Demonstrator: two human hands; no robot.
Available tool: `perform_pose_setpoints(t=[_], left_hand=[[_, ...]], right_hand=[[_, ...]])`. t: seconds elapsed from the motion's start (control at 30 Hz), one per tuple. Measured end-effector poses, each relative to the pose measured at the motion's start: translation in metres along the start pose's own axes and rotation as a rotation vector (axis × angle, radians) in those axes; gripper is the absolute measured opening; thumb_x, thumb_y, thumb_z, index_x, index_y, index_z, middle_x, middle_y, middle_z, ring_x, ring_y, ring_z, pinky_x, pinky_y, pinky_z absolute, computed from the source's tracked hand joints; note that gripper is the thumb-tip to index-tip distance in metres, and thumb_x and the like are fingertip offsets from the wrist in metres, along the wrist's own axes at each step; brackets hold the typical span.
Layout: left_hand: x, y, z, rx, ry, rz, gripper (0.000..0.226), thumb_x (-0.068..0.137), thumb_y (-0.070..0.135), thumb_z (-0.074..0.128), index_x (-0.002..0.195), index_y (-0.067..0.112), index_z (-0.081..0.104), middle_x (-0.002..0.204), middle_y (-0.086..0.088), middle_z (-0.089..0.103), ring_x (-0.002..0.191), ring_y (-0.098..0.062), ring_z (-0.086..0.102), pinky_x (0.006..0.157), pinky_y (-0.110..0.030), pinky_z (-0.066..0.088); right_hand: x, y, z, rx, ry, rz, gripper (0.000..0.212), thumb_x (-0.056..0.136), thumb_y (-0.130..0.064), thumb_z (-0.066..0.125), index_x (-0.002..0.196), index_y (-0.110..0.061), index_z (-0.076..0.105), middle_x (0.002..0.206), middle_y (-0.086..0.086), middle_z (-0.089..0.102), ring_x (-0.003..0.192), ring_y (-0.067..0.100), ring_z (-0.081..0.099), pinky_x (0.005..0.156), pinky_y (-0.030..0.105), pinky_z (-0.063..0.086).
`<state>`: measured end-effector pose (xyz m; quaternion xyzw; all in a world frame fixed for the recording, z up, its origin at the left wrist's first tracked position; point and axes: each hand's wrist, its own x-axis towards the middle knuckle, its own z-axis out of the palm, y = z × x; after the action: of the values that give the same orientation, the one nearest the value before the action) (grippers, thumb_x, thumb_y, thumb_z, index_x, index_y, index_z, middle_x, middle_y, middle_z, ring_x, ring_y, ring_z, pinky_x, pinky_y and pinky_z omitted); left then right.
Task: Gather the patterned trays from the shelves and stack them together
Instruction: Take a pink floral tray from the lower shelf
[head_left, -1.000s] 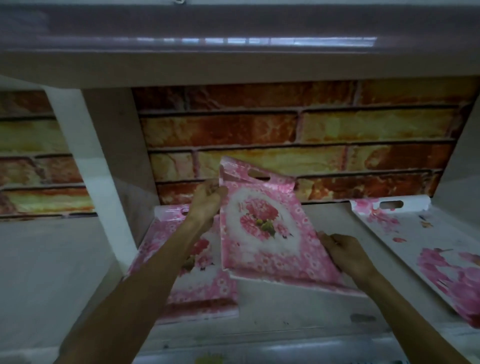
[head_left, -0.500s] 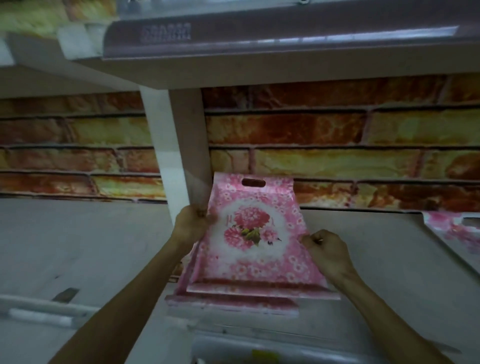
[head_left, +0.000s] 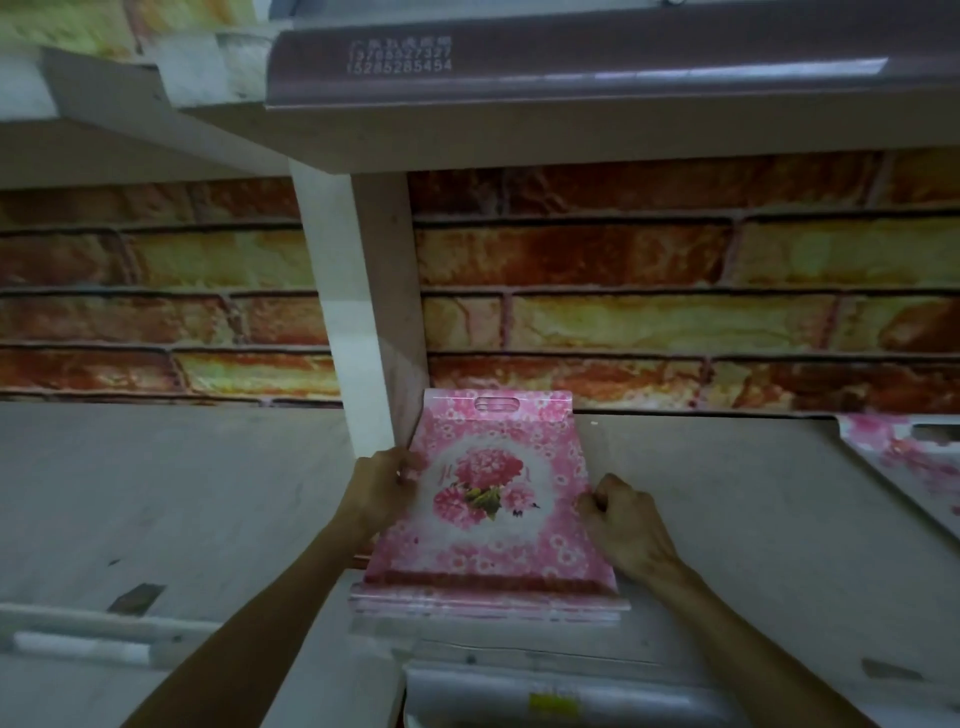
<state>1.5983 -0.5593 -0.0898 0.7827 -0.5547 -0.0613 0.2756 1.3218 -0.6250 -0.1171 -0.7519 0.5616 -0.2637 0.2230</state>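
Note:
A pink floral tray (head_left: 488, 499) with a handle slot at its far end lies on top of another pink tray (head_left: 488, 605), whose front edge shows beneath it, on the grey shelf (head_left: 753, 519) beside the white upright. My left hand (head_left: 382, 488) grips the top tray's left edge. My right hand (head_left: 621, 519) grips its right edge. A third pink floral tray (head_left: 904, 457) lies flat at the far right of the same shelf, cut off by the frame edge.
A white shelf upright (head_left: 363, 312) stands just left of the stack. Another shelf board (head_left: 571, 130) hangs overhead. A brick-patterned wall (head_left: 649, 291) backs the shelves. The left bay's shelf (head_left: 156, 493) lies beyond the upright. A price rail (head_left: 519, 691) runs along the front edge.
Both hands brought the raised, tilted tray left and down onto the tray lying by the upright, then squared it. The view shifted left, so the right tray slid toward the frame edge.

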Motion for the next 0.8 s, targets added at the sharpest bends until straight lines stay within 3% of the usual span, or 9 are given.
perform_pose_setpoints(t=[0.2, 0.37, 0.53, 0.6, 0.7, 0.8], left_hand=[[0.007, -0.008, 0.008, 0.037, 0.012, 0.030, 0.026, 0.089, 0.006, 0.053, 0.103, 0.015, 0.072, 0.109, -0.008, 0.073, 0.094, -0.025, 0.069, 0.084, -0.029, 0.054], [0.008, -0.008, 0.005, 0.193, 0.003, 0.069, 0.019, 0.088, 0.015, 0.054, 0.093, 0.010, 0.072, 0.094, -0.014, 0.074, 0.084, -0.029, 0.071, 0.074, -0.034, 0.057], [-0.002, 0.009, -0.005, 0.396, 0.025, 0.124, 0.024, 0.094, 0.025, 0.045, 0.098, 0.014, 0.066, 0.097, -0.006, 0.071, 0.089, -0.027, 0.069, 0.072, -0.035, 0.052], [-0.008, 0.021, -0.007, 0.308, 0.074, 0.215, 0.020, 0.094, 0.031, 0.047, 0.090, 0.025, 0.066, 0.094, 0.004, 0.070, 0.088, -0.022, 0.069, 0.072, -0.033, 0.052], [-0.015, 0.048, -0.004, -0.020, 0.016, 0.371, 0.027, 0.093, 0.032, 0.054, 0.069, 0.044, 0.056, 0.078, 0.013, 0.071, 0.068, -0.006, 0.068, 0.064, -0.025, 0.053], [-0.026, 0.096, 0.004, -0.239, -0.020, 0.488, 0.019, 0.092, 0.033, 0.058, 0.073, 0.038, 0.060, 0.069, 0.012, 0.072, 0.054, -0.004, 0.067, 0.057, -0.021, 0.052]], right_hand=[[-0.002, -0.003, 0.001, -0.029, -0.015, 0.002, 0.022, 0.097, -0.030, 0.047, 0.083, -0.013, 0.047, 0.079, 0.004, 0.060, 0.069, 0.021, 0.057, 0.061, 0.026, 0.040], [-0.003, -0.005, -0.001, -0.037, -0.056, -0.009, 0.021, 0.099, -0.030, 0.046, 0.084, -0.015, 0.046, 0.071, -0.003, 0.055, 0.059, 0.008, 0.053, 0.046, 0.017, 0.035], [-0.007, 0.001, -0.020, -0.012, 0.012, 0.029, 0.026, 0.096, -0.038, 0.048, 0.083, -0.016, 0.053, 0.073, 0.001, 0.062, 0.068, 0.018, 0.060, 0.059, 0.029, 0.046], [-0.016, 0.007, -0.040, 0.039, 0.092, 0.021, 0.026, 0.095, -0.041, 0.051, 0.084, -0.018, 0.057, 0.066, -0.001, 0.064, 0.062, 0.014, 0.061, 0.058, 0.029, 0.047], [-0.035, 0.015, -0.080, 0.075, 0.251, -0.037, 0.027, 0.094, -0.046, 0.053, 0.076, -0.025, 0.053, 0.053, -0.004, 0.055, 0.049, 0.005, 0.053, 0.051, 0.023, 0.042], [-0.056, 0.024, -0.129, 0.129, 0.429, -0.074, 0.028, 0.094, -0.043, 0.054, 0.070, -0.030, 0.049, 0.050, -0.005, 0.052, 0.046, 0.005, 0.051, 0.050, 0.025, 0.041]])
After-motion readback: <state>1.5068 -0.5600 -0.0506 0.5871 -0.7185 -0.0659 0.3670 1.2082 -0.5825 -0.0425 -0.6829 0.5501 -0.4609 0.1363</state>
